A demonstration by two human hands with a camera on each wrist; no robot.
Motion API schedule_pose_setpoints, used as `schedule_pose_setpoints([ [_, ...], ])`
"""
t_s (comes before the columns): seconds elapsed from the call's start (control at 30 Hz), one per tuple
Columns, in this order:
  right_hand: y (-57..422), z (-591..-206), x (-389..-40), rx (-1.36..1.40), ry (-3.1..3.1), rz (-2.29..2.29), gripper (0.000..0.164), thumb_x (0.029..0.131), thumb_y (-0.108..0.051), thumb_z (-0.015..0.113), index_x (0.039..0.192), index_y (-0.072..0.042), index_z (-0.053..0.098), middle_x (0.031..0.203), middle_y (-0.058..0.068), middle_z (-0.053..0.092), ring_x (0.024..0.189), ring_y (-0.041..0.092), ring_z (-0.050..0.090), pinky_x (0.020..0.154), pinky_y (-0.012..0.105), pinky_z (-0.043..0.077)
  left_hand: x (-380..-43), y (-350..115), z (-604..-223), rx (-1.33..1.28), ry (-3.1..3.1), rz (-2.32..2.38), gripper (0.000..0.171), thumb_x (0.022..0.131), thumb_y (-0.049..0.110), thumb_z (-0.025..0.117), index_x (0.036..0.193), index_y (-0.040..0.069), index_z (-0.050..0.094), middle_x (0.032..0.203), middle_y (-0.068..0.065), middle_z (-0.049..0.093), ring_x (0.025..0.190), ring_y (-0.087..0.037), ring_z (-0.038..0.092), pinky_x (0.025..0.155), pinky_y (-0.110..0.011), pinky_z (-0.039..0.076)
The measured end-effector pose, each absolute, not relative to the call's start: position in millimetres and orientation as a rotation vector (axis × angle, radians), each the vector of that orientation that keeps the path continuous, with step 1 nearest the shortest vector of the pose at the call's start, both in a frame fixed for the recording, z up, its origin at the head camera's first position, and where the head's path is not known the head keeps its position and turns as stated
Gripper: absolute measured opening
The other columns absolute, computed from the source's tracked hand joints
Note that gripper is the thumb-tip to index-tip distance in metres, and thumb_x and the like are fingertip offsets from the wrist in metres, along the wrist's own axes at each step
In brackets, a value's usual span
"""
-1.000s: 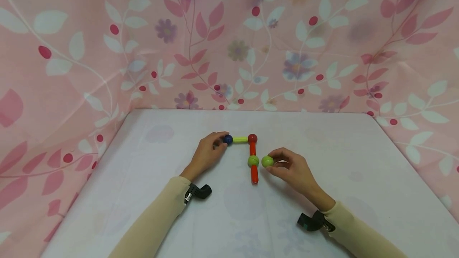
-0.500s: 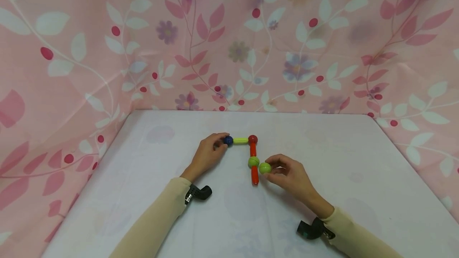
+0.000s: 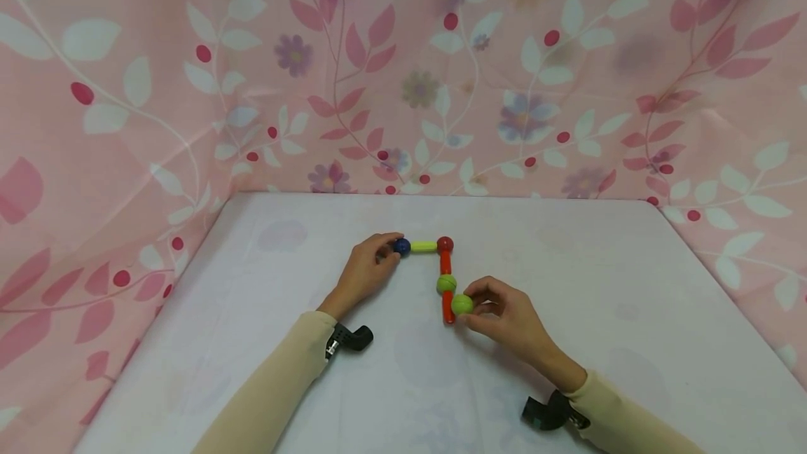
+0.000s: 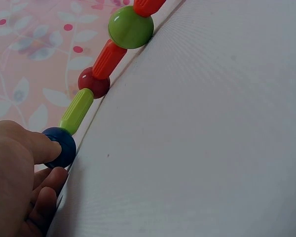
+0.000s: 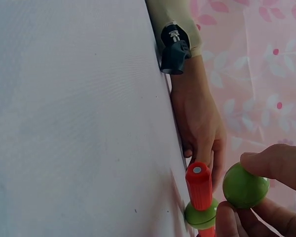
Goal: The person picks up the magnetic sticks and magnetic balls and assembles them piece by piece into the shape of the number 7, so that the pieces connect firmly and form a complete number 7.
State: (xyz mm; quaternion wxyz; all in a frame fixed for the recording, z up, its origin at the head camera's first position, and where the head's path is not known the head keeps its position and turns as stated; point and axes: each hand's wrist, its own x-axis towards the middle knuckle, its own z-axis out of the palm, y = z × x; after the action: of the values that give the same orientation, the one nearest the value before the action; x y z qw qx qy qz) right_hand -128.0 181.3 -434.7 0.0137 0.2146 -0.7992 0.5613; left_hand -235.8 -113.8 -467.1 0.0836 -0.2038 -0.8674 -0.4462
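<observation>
My left hand (image 3: 367, 268) pinches a dark blue ball (image 3: 401, 247) between thumb and fingers. From that ball a yellow-green rod (image 3: 424, 246) runs right to a red ball (image 3: 445, 244). A red rod (image 3: 445, 263) leads from there toward me to a green ball (image 3: 446, 284), and a second red rod (image 3: 448, 308) sticks out of it with a free near end. My right hand (image 3: 512, 314) pinches a loose green ball (image 5: 245, 185) beside that second rod. The right wrist view shows a small silvery disc on the rod's free end.
The joined pieces lie on a white-covered table (image 3: 302, 384). A pink floral cloth (image 3: 403, 90) hangs behind and at the sides. Each sleeve carries a black wrist camera, the left one (image 3: 353, 338) and the right one (image 3: 545, 412).
My right hand has brought the loose green ball toward me and slightly left, from beside the joined green ball to beside the near red rod. My left hand stays on the blue ball.
</observation>
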Motion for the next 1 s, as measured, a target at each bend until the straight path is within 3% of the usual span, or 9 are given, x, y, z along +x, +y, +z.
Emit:
schedule_pose_setpoints([
  [0.63,177.0,-432.9,-118.7,0.689,-2.52,1.749,0.036,0.082,-0.002,0.088,0.109,-0.011,0.066,0.104,0.003,0.068,0.089,0.023,0.068,0.08,0.036,0.059,-234.6,-111.9,-467.8,-0.587,-2.602,-1.332,0.04,0.099,0.008,0.069,0.139,0.014,0.067,0.119,-0.006,0.069,0.097,-0.018,0.064,0.082,-0.037,0.052],
  [1.0,174.2,-436.6,-112.8,0.736,-2.524,1.743,0.034,0.082,-0.005,0.089,0.108,-0.009,0.067,0.101,0.003,0.068,0.085,0.022,0.068,0.077,0.034,0.058,-235.8,-113.3,-469.1,-0.591,-2.585,-1.348,0.04,0.099,0.009,0.069,0.138,0.015,0.068,0.116,-0.004,0.07,0.094,-0.017,0.063,0.079,-0.037,0.052],
])
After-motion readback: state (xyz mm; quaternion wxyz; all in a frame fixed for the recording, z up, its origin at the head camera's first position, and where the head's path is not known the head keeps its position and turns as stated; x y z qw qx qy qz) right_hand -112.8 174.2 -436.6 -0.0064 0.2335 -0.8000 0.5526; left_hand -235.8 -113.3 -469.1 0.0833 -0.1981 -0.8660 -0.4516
